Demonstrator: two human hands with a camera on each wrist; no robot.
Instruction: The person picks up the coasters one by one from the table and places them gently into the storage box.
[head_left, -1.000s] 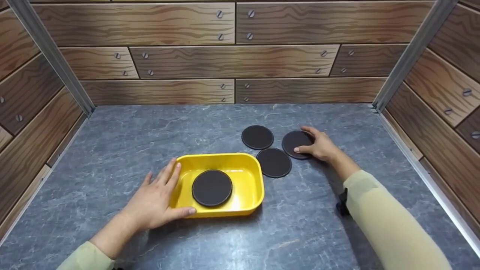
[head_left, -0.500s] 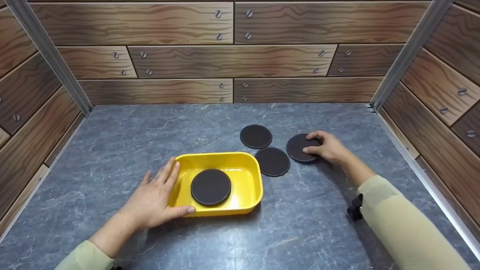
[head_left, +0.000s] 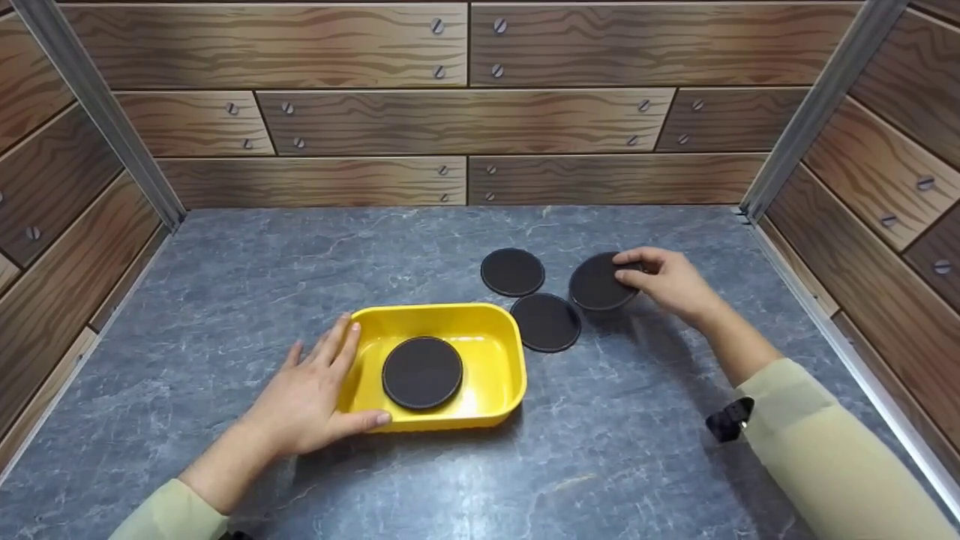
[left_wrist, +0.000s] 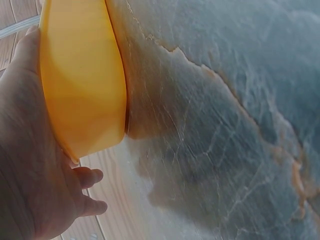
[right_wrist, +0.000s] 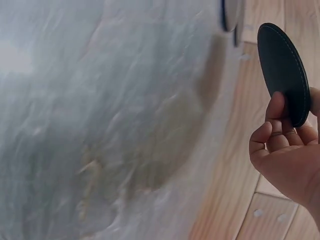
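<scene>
- Where the view begins, nearest the person, the left hand (head_left: 304, 401) lies flat against the near left end of the yellow tray (head_left: 506, 375), fingers straight along the rim and thumb along the near wall; it presses and steadies, gripping nothing. In the left wrist view the palm (left_wrist: 25, 165) sits against the tray's outer wall (left_wrist: 82, 85).
- Inside the tray one dark round coaster (head_left: 422, 373) lies flat on the floor, left of centre.
- Just past the tray's far right corner a second coaster (head_left: 545, 322) lies flat on the grey table (head_left: 225, 285), close to the tray but apart from it.
- Right of that, the right hand (head_left: 667, 281) pinches the lifted coaster (head_left: 598, 281) at its right edge, thumb on top and curled fingers beneath. It is tilted and seems clear of the table, casting a shadow there. The right wrist view shows the fingertips (right_wrist: 274, 112) clamped on the rim of the disc (right_wrist: 282, 72).
- Farthest back, a third loose coaster (head_left: 513, 272) lies flat on the table, apart from the others.
- My judgement for doing this well: the grip is only on the rim, so the pinch should be firm and the disc kept near level, since a thin coaster can swing or slip. Carrying it high enough would clear the loose coaster and the tray wall. The left hand's flat pressure should keep the tray from sliding.
</scene>
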